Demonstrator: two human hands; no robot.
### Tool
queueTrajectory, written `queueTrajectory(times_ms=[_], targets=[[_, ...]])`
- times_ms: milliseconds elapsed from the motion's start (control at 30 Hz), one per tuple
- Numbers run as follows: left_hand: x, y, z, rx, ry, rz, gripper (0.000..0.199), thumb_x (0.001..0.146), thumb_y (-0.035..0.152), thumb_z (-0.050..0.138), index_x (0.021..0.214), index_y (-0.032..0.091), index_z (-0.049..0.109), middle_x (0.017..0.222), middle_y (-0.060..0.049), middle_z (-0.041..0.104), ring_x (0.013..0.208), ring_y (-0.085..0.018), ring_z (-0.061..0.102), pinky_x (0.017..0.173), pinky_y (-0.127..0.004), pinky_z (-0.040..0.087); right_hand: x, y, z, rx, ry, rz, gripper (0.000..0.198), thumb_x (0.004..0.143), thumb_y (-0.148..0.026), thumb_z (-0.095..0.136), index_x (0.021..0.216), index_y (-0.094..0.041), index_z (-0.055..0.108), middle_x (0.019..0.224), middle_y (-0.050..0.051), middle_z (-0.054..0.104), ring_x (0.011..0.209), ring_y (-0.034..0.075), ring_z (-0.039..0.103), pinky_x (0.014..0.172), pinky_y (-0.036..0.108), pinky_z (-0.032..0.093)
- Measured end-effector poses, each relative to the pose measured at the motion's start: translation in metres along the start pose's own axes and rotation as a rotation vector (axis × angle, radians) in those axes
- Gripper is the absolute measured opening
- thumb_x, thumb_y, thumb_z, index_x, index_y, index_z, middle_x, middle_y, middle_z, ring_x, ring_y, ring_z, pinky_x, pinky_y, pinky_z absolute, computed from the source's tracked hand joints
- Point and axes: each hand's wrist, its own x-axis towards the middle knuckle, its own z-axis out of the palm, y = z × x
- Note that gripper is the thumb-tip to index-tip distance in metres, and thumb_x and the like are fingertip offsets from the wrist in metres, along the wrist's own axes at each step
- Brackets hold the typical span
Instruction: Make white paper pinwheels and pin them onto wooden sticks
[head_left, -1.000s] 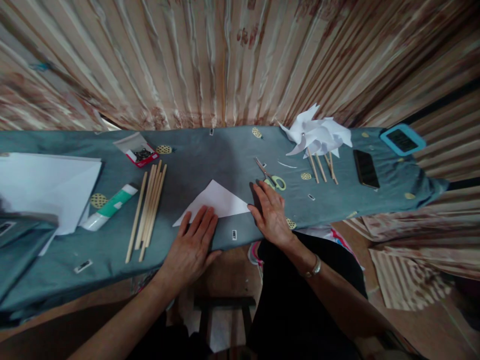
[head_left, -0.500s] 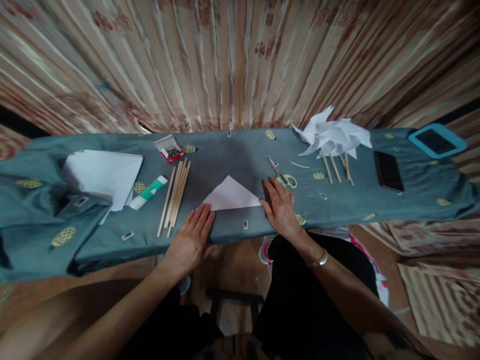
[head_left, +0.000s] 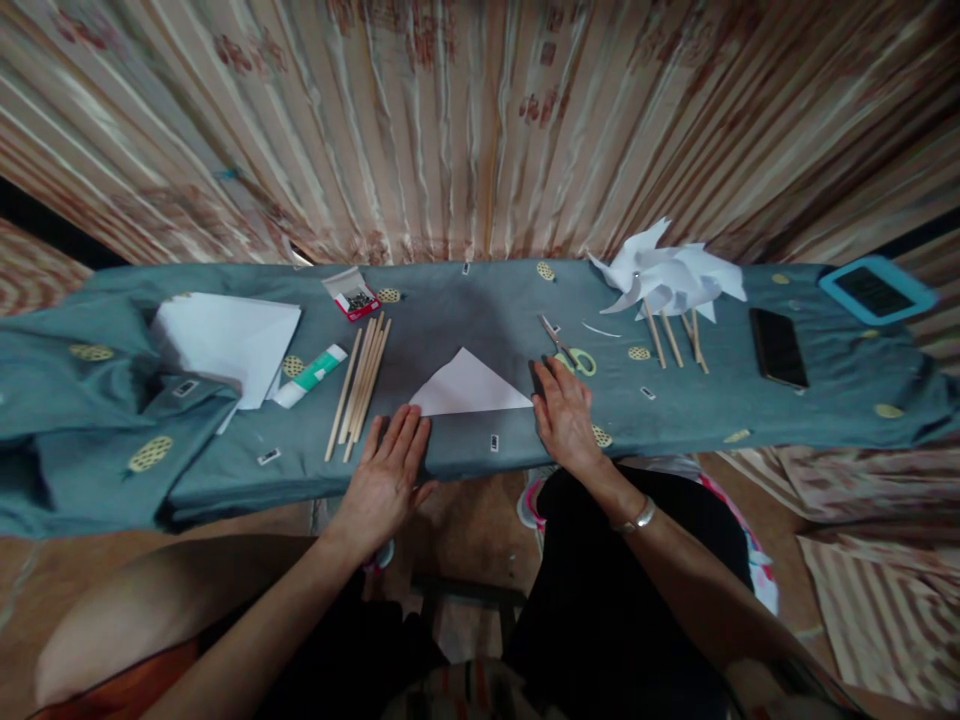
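Observation:
A white sheet of paper folded into a triangle lies on the cloth-covered table, its long edge toward me. My left hand rests flat with fingers stretched out, the fingertips at the triangle's left corner. At the right corner is my right hand, palm down and fingers extended on the cloth, close to the paper's tip. Just beyond the right fingertips lie scissors with light green handles. Left of the triangle, several wooden sticks are laid side by side.
White paper pinwheels on sticks lie at the back right, beside a black phone and a blue-framed tablet. Leftward are a small red box of metal pins, a green-and-white glue tube and a paper stack.
The camera view has shifted slightly. My right fingers have moved off the triangle's right corner onto the cloth beside it. My left hand stays at the left corner.

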Motion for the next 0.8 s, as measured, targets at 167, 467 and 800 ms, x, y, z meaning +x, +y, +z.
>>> queueTrajectory(times_ms=[167,467,800], targets=[[-0.003,0.001,0.009,-0.014,0.068,-0.020,0.068,0.093,0.032,0.057,0.148,0.002,0.033,0.154,-0.028,0.036,0.145,-0.040,0.032,0.115,-0.063,0.027,0.003,0.004,-0.007,0.136,0.016,0.013,0.048,0.099,-0.025,0.033,0.145,-0.015,0.043,0.148,0.019,0.049,0.141,0.027,0.042,0.113,0.052,0.035],[0.000,0.014,0.007,-0.098,0.146,-0.093,0.076,0.095,0.033,0.055,0.155,0.007,0.017,0.157,-0.029,0.030,0.149,-0.039,0.021,0.114,-0.064,0.026,0.016,-0.006,-0.011,0.292,-0.073,-0.071,0.055,0.093,-0.042,0.057,0.138,-0.012,0.052,0.137,0.019,0.060,0.128,0.032,0.056,0.109,0.050,0.044],[-0.001,0.015,0.017,-0.081,0.161,-0.103,0.076,0.094,0.034,0.056,0.154,0.004,0.020,0.153,-0.029,0.037,0.147,-0.042,0.027,0.114,-0.066,0.026,0.018,-0.004,-0.003,0.347,-0.099,-0.081,0.048,0.087,-0.029,0.064,0.134,-0.021,0.057,0.131,0.012,0.066,0.120,0.030,0.061,0.104,0.049,0.049]])
